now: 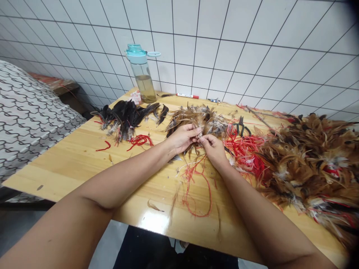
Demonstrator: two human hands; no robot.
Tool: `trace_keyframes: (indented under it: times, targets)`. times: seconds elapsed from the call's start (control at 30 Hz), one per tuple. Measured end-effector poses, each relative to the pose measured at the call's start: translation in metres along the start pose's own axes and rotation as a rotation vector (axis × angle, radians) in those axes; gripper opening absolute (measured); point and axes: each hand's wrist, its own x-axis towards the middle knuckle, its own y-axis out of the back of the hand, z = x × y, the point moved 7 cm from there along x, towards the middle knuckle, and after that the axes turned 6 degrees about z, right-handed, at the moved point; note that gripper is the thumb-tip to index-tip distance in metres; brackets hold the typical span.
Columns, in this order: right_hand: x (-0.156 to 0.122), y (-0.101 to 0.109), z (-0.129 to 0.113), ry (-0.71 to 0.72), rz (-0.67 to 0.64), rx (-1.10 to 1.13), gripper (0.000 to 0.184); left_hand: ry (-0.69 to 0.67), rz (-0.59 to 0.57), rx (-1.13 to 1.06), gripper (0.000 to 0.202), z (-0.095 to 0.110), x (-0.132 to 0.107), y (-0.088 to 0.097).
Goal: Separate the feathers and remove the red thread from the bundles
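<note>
In the middle of the table, my left hand [183, 139] and my right hand [213, 148] meet, fingertips pinched together. Between the left fingers are feathers with pale ends, and brown tips poke out below them. My right thumb and forefinger close at the same spot; what they grip is too small to make out. Just behind both hands lies a loose heap of brown and grey feathers [207, 114]. A looped red string [211, 201] trails on the wood below the hands. Right of them is a tangle of red strings [246, 147].
Bundles of black feathers [131, 114] and coiled red cord [141, 140] lie left on the wooden table [70, 168]. A large brown feather pile [314, 149] covers the right. Behind are pliers [241, 127], a marker [187, 96] and a water bottle [144, 80], near the tiled wall.
</note>
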Motion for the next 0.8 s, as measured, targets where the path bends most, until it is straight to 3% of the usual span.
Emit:
trace_keyframes:
  times: [0.2,0.5,0.67,0.8]
  targets:
    - [0.003,0.005,0.005,-0.092,0.041,0.087,0.026,0.033,0.036,0.093,0.031,0.0,-0.002,0.005]
    - [0.004,-0.003,0.013,-0.086,-0.054,0.154,0.024,0.051,-0.011,0.16,0.039,-0.007,-0.002,0.005]
    - [0.003,-0.007,0.013,-0.134,-0.1,0.205,0.028,0.009,-0.063,0.238,0.037,-0.002,0.001,0.005]
    - [0.002,-0.009,0.011,-0.157,-0.146,0.24,0.029,-0.012,-0.04,0.281,0.036,0.001,0.003,0.008]
